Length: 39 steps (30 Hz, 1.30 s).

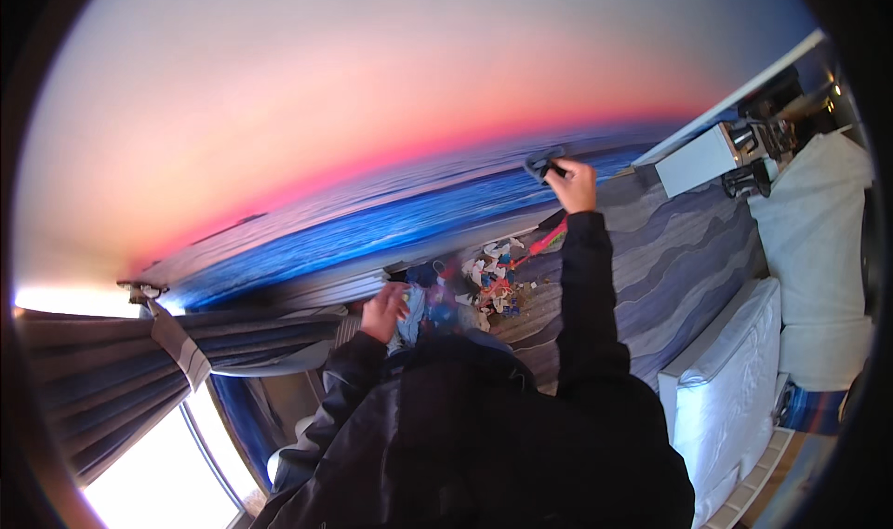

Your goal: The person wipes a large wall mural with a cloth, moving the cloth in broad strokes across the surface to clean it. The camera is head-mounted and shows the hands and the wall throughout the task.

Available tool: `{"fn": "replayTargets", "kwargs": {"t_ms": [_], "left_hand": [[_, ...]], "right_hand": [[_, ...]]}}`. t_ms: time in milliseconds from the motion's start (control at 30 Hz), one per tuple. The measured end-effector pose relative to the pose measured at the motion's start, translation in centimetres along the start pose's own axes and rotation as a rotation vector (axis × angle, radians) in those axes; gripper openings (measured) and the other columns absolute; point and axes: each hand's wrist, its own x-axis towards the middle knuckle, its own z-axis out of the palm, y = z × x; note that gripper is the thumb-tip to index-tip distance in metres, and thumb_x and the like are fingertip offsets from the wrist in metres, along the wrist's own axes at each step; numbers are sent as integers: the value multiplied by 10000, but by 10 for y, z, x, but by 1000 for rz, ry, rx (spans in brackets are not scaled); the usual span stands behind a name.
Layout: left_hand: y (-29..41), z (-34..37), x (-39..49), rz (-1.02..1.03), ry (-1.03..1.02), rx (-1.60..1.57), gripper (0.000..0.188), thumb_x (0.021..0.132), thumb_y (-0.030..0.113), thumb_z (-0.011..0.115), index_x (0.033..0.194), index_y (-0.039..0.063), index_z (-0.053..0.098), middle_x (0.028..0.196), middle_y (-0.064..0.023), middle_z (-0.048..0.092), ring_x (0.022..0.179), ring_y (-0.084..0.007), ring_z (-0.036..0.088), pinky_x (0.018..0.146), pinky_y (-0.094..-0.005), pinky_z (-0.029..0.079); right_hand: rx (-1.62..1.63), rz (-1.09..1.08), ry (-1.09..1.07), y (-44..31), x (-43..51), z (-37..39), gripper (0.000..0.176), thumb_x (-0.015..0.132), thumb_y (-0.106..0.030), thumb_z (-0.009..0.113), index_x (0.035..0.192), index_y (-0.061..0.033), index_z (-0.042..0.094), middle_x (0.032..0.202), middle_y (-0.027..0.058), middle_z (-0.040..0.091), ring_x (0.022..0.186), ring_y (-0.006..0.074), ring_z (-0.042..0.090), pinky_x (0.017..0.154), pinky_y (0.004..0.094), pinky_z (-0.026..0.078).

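Observation:
My right hand (576, 186) is raised at the end of an outstretched arm. Pinched in its fingers is a small dark grey item (541, 165), possibly a folded cloth, blurred and held at or close to the wall mural (391, 187). The mural shows a pink sunset over blue sea. Lower and to the left, my left hand (385, 313) hovers with loosely bent fingers, and nothing shows in it. It is nearest to a pale blue cloth-like thing (413, 314). Part of that thing is hidden by my dark jacket (488, 431).
Scraps of litter (495, 278) lie on the wavy-patterned carpet (670, 250) along the wall, near a red long object (548, 239). Right are a white cabinet (698, 161), a covered sofa (813, 229) and a plastic-wrapped mattress (725, 403). Striped curtains (104, 375) hang left by a bright window (167, 466).

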Motion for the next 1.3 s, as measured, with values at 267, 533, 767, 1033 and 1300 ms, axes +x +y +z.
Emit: {"fn": "replayTargets", "kwargs": {"t_ms": [267, 533, 767, 1033, 1300], "left_hand": [[11, 61, -9, 15, -74, 59, 283, 1036, 251, 464, 1170, 50, 612, 702, -50, 643, 630, -106, 629, 588, -263, 511], [-25, 51, -98, -150, 416, -65, 272, 1012, 234, 482, 1153, 43, 615, 715, -63, 680, 628, -115, 649, 597, -266, 521], [-60, 24, -176, -250, 706, -152, 297, 1034, 248, 477, 1158, 11, 605, 726, -68, 649, 644, -125, 628, 607, -286, 518], [-86, -89, -202, -197, 779, -255, 327, 993, 313, 505, 1166, 64, 627, 756, -69, 693, 697, -155, 685, 660, -306, 537], [-99, -176, -216, -106, 796, -331, 275, 1001, 261, 507, 1124, 49, 633, 730, -68, 687, 691, -135, 684, 651, -286, 539]], "right_hand": [[436, -40, -286, -33, 4, 38, 242, 790, -9, 709, 1018, 72, 723, 868, 136, 743, 738, 133, 697, 596, 255, 544], [459, -172, -360, -106, -67, 188, 223, 779, -59, 749, 975, 45, 730, 759, 138, 730, 616, 92, 647, 560, 267, 513], [554, -284, -393, -233, -112, 313, 217, 832, -115, 744, 1014, 3, 734, 623, 166, 592, 554, 58, 527, 554, 262, 467], [865, -596, -105, -492, -86, 353, 288, 914, -171, 704, 1094, 54, 693, 559, 10, 517, 555, 11, 418, 512, 202, 369], [270, -785, -315, -498, -128, 394, 180, 843, -112, 662, 984, -10, 710, 766, 226, 645, 695, 369, 646, 637, 423, 500]]}}
